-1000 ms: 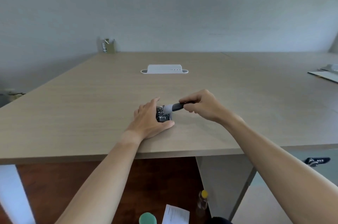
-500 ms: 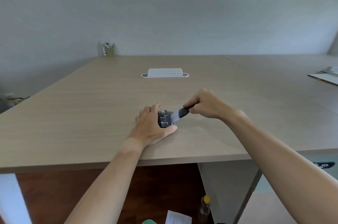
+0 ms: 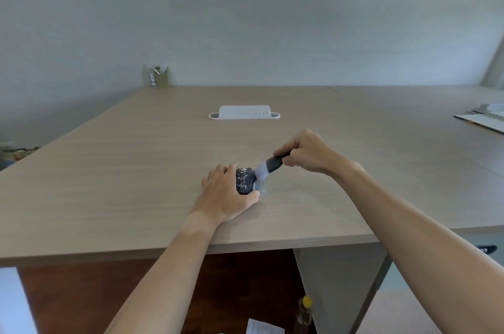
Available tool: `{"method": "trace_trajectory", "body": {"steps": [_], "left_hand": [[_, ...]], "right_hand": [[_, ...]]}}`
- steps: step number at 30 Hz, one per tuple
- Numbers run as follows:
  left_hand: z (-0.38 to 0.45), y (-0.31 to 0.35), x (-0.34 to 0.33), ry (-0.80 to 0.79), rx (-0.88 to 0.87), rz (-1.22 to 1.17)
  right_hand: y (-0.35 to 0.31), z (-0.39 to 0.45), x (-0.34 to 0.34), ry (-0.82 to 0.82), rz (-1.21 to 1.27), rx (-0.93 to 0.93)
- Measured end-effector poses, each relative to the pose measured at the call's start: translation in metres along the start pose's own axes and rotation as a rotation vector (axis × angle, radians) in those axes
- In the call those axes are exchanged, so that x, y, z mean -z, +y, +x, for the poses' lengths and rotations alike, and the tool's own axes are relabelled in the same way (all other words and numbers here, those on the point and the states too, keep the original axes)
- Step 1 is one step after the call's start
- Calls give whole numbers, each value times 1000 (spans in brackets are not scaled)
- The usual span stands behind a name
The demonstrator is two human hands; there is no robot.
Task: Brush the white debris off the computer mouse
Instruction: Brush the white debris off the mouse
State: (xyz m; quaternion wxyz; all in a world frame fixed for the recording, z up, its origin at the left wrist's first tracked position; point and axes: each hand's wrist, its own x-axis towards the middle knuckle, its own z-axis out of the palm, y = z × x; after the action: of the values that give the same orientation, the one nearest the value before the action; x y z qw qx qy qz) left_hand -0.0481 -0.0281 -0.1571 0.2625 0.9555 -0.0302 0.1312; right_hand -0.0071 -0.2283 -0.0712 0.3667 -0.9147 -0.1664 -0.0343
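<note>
A dark computer mouse [image 3: 245, 182] speckled with white debris [image 3: 243, 175] lies near the front edge of the surface [image 3: 136, 170]. The brush [image 3: 268, 168], dark-handled with pale bristles, slants down onto its right side.

Wood desk [image 3: 136, 170]; white cable tray [image 3: 244, 112] far centre, pen holder [image 3: 159, 77] far left corner, papers [image 3: 482, 118] right edge, bottle [image 3: 305, 312] on floor below.

The dark computer mouse [image 3: 244, 182] bears pale letters on its near end that read "WISE"; any letters before them are hidden. Nothing else can be read.
</note>
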Motion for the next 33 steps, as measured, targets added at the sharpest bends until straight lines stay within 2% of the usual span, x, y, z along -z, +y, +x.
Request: {"method": "trace_trajectory", "body": {"steps": [3, 7, 11, 16, 19, 22, 24, 26, 29, 33], "left_hand": [[1, 0, -1, 7, 7, 5], [0, 0, -1, 16, 11, 17], [1, -1, -1, 14, 12, 20], [0, 0, 0, 7, 12, 4], [-2, 1, 0, 6, 11, 0], [-1, 1, 1, 9, 12, -3], [-1, 1, 1, 12, 9, -8], [0, 0, 1, 13, 7, -13], [0, 0, 0, 16, 10, -19], [0, -1, 0, 20, 11, -11]], "right_hand": [[-2, 1, -6, -13, 129, -24], [2, -2, -14, -62, -13, 11], [6, 0, -7, -5, -97, 38], [2, 2, -11, -30, 178, -31], [4, 2, -17, -67, 64, 4], [8, 3, -13, -13, -61, 52], [10, 5, -8, 17, -59, 55], [8, 6, -6, 41, 47, 32], [0, 6, -10, -5, 182, -20], [0, 11, -18, -62, 10, 5]]}}
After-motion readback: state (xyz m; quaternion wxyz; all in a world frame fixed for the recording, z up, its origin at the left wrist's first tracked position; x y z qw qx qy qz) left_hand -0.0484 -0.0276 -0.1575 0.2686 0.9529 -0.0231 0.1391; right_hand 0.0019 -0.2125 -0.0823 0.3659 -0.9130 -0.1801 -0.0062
